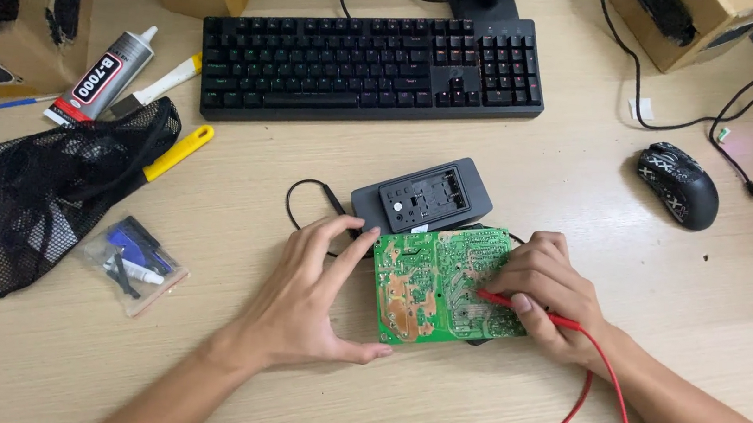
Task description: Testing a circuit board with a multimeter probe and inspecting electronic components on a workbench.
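A person's left hand (pixel 307 293), fingers spread in a loose bracket, steadies the left edge of a green rectangular circuit board (pixel 443 284) lying solder-side up on a pale wooden desk (pixel 505 412), just in front of a dark grey plastic casing (pixel 422 196). The right hand (pixel 545 295) pinches a slim red test probe (pixel 525 306), its tip pressed to the board's centre, its red lead (pixel 601 422) looping off toward the desk's near edge. Probing of the solder joints appears under way; moving to another joint would call for a steady board and a precise tip. A black keyboard (pixel 373 67) and black mouse (pixel 678 184) sit behind.
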